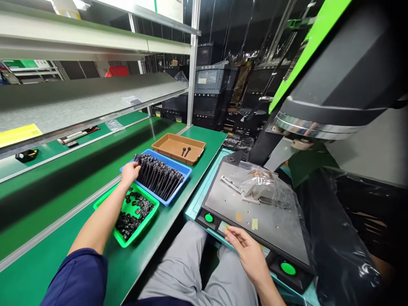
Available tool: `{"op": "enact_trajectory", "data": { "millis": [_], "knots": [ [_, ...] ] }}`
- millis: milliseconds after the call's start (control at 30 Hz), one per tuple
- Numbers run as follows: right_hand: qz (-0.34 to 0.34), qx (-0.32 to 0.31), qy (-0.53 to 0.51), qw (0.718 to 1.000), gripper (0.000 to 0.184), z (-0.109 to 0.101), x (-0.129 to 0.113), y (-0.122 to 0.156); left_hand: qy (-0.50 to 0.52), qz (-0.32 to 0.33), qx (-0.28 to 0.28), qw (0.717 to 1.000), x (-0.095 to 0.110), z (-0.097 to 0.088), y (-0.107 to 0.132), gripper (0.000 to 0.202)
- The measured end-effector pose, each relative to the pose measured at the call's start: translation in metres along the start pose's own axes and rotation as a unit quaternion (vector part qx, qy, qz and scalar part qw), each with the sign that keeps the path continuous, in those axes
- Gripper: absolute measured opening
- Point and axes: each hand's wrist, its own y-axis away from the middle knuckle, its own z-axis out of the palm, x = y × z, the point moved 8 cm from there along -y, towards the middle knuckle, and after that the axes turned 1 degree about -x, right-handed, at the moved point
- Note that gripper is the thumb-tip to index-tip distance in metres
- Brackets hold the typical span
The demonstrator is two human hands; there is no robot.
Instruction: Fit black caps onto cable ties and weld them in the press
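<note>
My left hand (130, 172) reaches to the near left corner of a blue tray (168, 202). Its fingers are pinched at the end of the row of black ribbed rods with wider heads (159, 175) in that tray; the fingertips are partly hidden. Just below the forearm, a green tray (152, 216) holds many small black square pieces (129, 223). My right hand (247, 250) hovers by the front edge of a machine base (216, 199), fingers loosely curled and slightly apart, with nothing visible in them. It lies between two green buttons (208, 218).
A brown tray (168, 146) beyond the blue one holds two black rods (186, 151). Clear plastic film (261, 185) covers a fixture on the machine plate. A large machine head (331, 97) overhangs at right. Shelves (95, 102) rise behind the green table (153, 250).
</note>
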Motion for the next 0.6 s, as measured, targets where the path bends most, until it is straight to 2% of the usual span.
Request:
{"op": "enact_trajectory", "data": {
  "millis": [200,467,533,600],
  "knots": [
    [0.016,0.005,0.026,1.000,0.048,0.003,0.007,0.006,-0.047,-0.034,-0.042,0.997,-0.019,0.028,-0.016,0.029],
    [0.045,0.022,0.047,0.998,0.049,-0.004,0.023,0.009,-0.089,-0.007,-0.066,0.994,-0.025,0.031,-0.025,0.032],
    [0.062,0.033,0.042,0.997,0.052,-0.011,0.025,0.013,-0.100,0.013,-0.077,0.992,-0.022,0.033,-0.024,0.032],
    [0.084,0.058,0.046,0.994,0.054,-0.027,0.027,0.022,-0.110,0.032,-0.087,0.990,-0.018,0.034,-0.023,0.032]
  ]
}}
